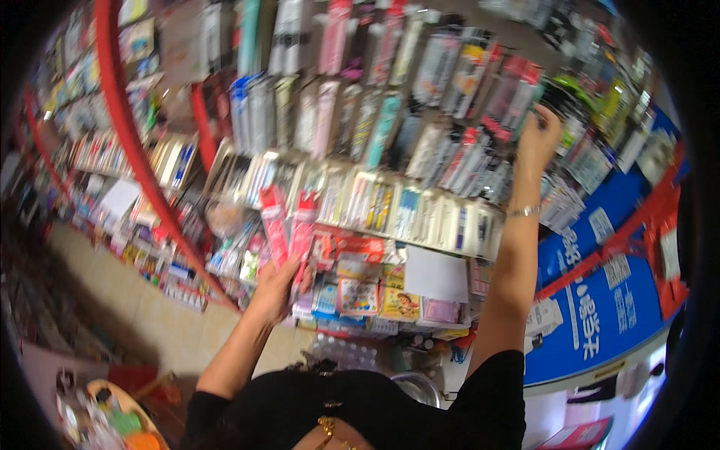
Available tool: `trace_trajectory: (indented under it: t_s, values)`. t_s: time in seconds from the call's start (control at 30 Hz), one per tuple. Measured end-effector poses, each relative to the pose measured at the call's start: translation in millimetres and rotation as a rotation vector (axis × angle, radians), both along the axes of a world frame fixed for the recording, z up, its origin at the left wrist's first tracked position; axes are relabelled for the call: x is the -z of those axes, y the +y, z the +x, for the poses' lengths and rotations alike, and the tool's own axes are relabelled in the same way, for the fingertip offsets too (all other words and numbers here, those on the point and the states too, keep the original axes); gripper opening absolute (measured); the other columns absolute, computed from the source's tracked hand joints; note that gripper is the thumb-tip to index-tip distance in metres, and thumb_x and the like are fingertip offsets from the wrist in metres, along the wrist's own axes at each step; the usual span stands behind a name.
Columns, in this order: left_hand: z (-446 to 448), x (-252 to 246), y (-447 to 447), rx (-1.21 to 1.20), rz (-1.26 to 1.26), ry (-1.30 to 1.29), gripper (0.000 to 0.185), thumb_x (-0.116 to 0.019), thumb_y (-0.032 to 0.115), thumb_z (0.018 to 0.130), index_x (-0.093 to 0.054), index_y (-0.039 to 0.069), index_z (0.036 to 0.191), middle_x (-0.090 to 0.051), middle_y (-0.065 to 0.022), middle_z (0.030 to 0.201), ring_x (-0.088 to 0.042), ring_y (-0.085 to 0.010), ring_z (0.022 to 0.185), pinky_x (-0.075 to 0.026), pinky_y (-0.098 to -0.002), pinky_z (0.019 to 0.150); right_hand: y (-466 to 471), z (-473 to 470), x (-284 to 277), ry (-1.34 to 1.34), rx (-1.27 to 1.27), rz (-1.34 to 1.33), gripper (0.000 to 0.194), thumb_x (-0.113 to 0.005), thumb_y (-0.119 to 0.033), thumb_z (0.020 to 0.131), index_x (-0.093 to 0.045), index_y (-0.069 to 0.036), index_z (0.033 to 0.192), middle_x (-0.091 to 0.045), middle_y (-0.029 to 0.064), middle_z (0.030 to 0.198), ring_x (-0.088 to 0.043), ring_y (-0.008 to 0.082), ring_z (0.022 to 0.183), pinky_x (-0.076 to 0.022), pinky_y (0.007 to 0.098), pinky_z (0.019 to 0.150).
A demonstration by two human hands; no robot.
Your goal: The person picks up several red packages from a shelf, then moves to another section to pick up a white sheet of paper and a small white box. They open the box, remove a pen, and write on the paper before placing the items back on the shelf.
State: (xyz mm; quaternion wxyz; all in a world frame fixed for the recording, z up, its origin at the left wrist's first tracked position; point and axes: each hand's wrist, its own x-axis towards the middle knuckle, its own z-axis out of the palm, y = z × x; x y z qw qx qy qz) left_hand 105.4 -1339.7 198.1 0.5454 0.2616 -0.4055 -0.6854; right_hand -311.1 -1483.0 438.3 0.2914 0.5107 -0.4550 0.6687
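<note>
My left hand [281, 284] grips slim packets with red tops and pink bodies. One packet [274, 222] leans left, and another packet [304, 225] stands beside it, both pointing up and away from me. Stretched out to the upper right, my right hand [540, 135] has curled fingers at a row of hanging packs. Closest to it are a pack with a red top [526, 84] and a dark pack with a bright green edge [568, 93]. Blur hides whether those fingers hold or touch anything.
Rows of hanging slim packs [326, 118] fill the rack ahead. Below runs a white divided tray [360, 219] of pens or similar sticks. Boxes and a white sheet [437, 274] lie nearer. Red posts [129, 135] and a blue printed panel [596, 315] flank the shelves.
</note>
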Motion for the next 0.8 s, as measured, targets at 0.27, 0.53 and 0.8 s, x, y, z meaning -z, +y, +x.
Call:
trace_trajectory:
  t_s: [0.27, 0.53, 0.8]
  values:
    - [-7.8, -11.8, -4.0, -0.093, -0.032, 0.027, 0.016, -0.071, 0.015, 0.087, -0.062, 0.004, 0.095, -0.062, -0.0008, 0.079, -0.054, -0.0072, 0.067, -0.043, -0.0230, 0.059, 114.9, 227.9, 169.1, -0.242, -1.174, 0.959, 0.031, -0.068, -0.014, 0.089, -0.059, -0.002, 0.115, -0.065, 0.0024, 0.095, -0.059, 0.0072, 0.082, -0.0483, 0.0224, 0.071]
    - [-15.5, -8.2, -3.5, -0.212, -0.115, -0.105, 0.016, -0.065, 0.016, 0.092, -0.062, 0.004, 0.102, -0.061, 0.0027, 0.085, -0.052, -0.0037, 0.073, -0.043, -0.0203, 0.064, 118.5, 258.1, 190.5, -0.303, -1.090, 0.923, 0.021, -0.056, -0.018, 0.099, -0.063, 0.001, 0.103, -0.066, 0.0032, 0.093, -0.059, 0.0072, 0.080, -0.0484, 0.0231, 0.071]
    - [4.8, 11.6, -9.1, -0.214, -0.082, -0.204, 0.025, -0.052, 0.032, 0.099, -0.051, 0.010, 0.088, -0.040, 0.0059, 0.064, -0.034, -0.0049, 0.051, -0.024, -0.0225, 0.045, 95.1, 205.2, 124.1, -0.430, -1.108, 0.729, 0.034, -0.051, -0.015, 0.100, -0.049, 0.000, 0.131, -0.065, 0.0092, 0.083, -0.062, 0.0136, 0.065, -0.0499, 0.0254, 0.061]
